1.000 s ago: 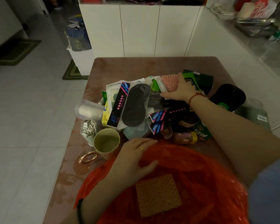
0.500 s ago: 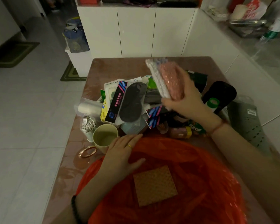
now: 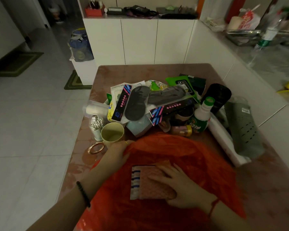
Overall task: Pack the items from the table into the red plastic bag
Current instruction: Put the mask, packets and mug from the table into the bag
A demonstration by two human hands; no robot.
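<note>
Right hand (image 3: 182,185) is clasping the pink packet (image 3: 145,185), fingers spread on top, thumb under its near corner, inside the red plastic bag (image 3: 198,164); I'm aiming to lay it flat while left hand (image 3: 117,154), ahead-left, is gripping the rim wide.

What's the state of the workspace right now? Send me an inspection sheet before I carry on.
Surface: brown table, crowded at the middle and right.
Job's things: red plastic bag open at the near edge, pink packet inside; the pile behind includes insole packs, green-capped bottle, cup, gold bangles.
Clutter: bottles and bags crowd the right counter.
Grippers: left hand at the bag's rim, grip unclear; right hand holds the pink packet.
Cables: nothing seen.
Surroundings: white cabinets behind, tiled floor to the left.
</note>
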